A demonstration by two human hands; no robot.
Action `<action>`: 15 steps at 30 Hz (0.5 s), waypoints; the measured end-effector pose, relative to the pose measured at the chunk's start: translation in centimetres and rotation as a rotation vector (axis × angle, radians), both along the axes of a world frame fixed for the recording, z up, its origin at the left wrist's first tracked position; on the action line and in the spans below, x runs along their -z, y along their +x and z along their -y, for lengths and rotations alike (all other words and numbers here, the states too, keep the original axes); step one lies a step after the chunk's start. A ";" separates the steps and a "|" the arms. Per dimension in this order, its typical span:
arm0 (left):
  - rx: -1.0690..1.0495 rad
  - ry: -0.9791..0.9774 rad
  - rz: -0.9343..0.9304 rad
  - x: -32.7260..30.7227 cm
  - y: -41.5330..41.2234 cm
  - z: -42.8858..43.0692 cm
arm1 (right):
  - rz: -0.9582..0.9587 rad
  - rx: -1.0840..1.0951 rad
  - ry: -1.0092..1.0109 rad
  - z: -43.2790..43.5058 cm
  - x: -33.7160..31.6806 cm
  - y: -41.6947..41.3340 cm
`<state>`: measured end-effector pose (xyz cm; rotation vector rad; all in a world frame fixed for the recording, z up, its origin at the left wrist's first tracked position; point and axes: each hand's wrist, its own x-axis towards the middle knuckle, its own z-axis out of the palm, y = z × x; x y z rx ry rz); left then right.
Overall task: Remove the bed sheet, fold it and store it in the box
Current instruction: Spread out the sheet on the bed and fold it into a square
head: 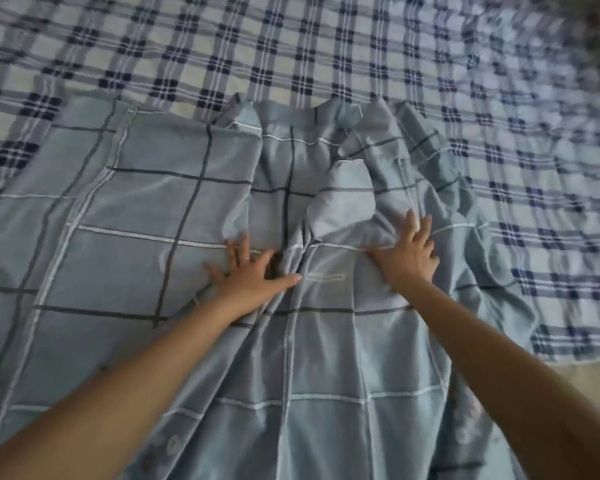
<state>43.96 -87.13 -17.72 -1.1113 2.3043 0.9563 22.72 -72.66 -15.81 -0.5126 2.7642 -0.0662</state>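
both hands lie flat, fingers spread, on the blue sheet (125, 209): left hand (248, 273) beside a bunched ridge (mid-sheet), right hand (407, 252) across it, over the plaid bed (291, 46).

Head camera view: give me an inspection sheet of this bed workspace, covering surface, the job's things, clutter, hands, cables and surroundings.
Surface: bed covered by a navy-and-cream plaid cloth, wrinkled towards the right.
Job's things: pale blue grid-lined bed sheet lies on the plaid cloth, flat at left, bunched into folds through the middle and right; storage box not in view.
Clutter: nothing seen.
Hands: left hand and right hand both press on the sheet with fingers spread, one on each side of the central folds.
Cables: nothing seen.
Surroundings: beige strip at lower right beyond the cloth's edge; cannot tell what it is.
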 end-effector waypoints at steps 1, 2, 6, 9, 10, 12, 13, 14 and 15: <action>0.044 -0.060 -0.033 -0.3 -1.0 -0.4 | 0.019 0.038 -0.063 -0.4 -0.3 -0.9; 0.078 -0.123 -0.058 -0.8 -1.9 -0.8 | 0.026 0.036 -0.090 -0.8 -0.7 -1.7; 0.180 -0.180 -0.388 -1.0 -4.0 -1.9 | -0.073 -0.257 -0.104 -0.9 -1.8 -2.2; 0.550 -0.031 -0.598 -1.6 -4.5 -3.3 | -0.269 -0.534 -0.190 0.2 -3.7 -2.7; 0.703 -0.060 -0.609 -1.9 -4.4 -4.1 | -0.329 -0.652 -0.202 0.8 -4.5 -3.0; 0.898 -0.081 -0.638 -2.8 -4.3 -5.9 | -0.329 -0.826 -0.148 2.3 -6.2 -3.6; 0.946 -0.055 -0.663 -3.6 -4.0 -6.9 | -0.249 -0.846 -0.085 3.0 -6.7 -3.6; 0.977 -0.022 -0.719 -3.9 -3.7 -7.8 | -0.137 -0.807 -0.007 3.5 -6.7 -3.4; 0.988 0.019 -0.767 -4.6 -3.3 -8.9 | -0.023 -0.727 0.088 3.9 -6.4 -3.2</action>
